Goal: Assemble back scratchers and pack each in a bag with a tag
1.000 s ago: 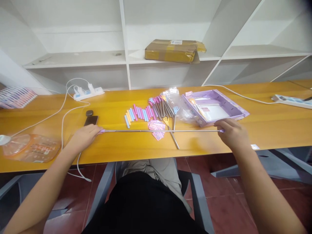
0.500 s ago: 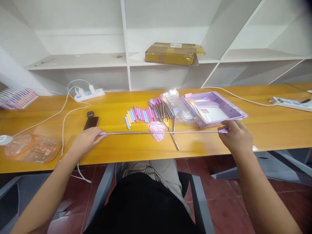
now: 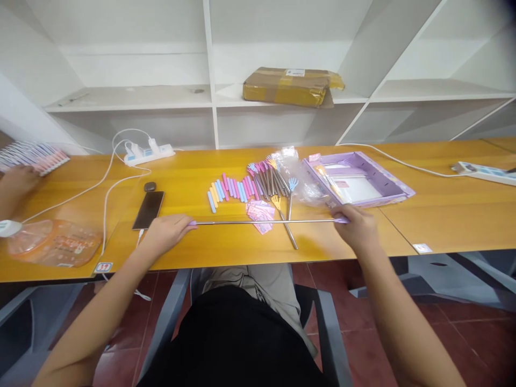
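Observation:
A thin metal telescopic back scratcher [image 3: 262,221] with purple ends stretches level between my hands, above the table's front part. My left hand [image 3: 171,231] pinches its purple left end. My right hand [image 3: 357,226] is closed round the purple piece at the other end. Beneath the rod lie a back scratcher with a yellow hand-shaped head [image 3: 276,202], one with a blue head [image 3: 292,184], and a fan of pink printed cards [image 3: 261,214]. Behind them are a pile of more back scratchers [image 3: 268,177] and a row of coloured handle sleeves [image 3: 229,189].
A purple tray [image 3: 397,188] holding packets stands right, beside clear plastic bags [image 3: 300,180]. Left are a phone [image 3: 149,209], an orange-labelled bottle [image 3: 56,242] and a power strip [image 3: 149,155]. Another person's hand [image 3: 20,177] touches a stack at far left. A cardboard box [image 3: 286,88] sits on the shelf.
My hands have come closer together, and the rod between them is shorter. Another person's hand has appeared at the far left.

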A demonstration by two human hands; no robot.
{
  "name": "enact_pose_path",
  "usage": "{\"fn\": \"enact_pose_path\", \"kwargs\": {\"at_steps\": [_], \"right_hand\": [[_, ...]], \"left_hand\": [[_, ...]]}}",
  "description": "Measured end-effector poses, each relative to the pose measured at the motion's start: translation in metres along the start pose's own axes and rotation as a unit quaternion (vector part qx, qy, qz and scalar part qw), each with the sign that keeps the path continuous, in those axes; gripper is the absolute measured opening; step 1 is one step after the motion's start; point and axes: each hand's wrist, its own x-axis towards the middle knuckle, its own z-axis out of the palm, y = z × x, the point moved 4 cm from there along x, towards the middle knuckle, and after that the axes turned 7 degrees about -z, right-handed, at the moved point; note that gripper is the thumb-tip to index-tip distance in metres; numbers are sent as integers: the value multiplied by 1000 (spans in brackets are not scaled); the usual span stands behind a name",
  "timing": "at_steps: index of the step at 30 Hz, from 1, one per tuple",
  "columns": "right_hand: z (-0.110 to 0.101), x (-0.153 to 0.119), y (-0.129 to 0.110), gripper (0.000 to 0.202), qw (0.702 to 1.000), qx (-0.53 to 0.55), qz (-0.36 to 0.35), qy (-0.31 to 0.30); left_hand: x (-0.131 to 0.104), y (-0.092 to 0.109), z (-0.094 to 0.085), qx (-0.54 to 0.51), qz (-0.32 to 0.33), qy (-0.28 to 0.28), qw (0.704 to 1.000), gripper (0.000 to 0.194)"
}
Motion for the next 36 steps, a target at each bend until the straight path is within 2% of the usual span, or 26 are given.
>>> {"fn": "enact_pose_path", "kwargs": {"at_steps": [6,8,10,15,21,26,30,36], "right_hand": [[68,22,-134,26,975,193,-109,0],[83,20,-165,29,971,206,-122,1],[93,15,-179,32,972,193,-134,3],[102,6,-175,33,977,94,-190,11],[97,7,-174,22,981,27,-190,-5],[91,11,-183,19,976,-12,-219,-11],[91,15,-190,22,970,-67,-228,-60],[105,17,-192,21,954,-95,-208,-195]], "left_hand": [[38,93,34,-38,7,-28,999,45],[41,110,43,-59,11,-29,998,44],[39,116,50,-74,11,-37,997,43],[35,113,54,-48,1,-113,992,38],[35,125,48,-26,-47,-231,971,27],[34,127,45,-30,-65,-259,963,30],[35,124,41,-24,-79,-275,958,34],[42,120,37,14,-117,-303,946,36]]}}
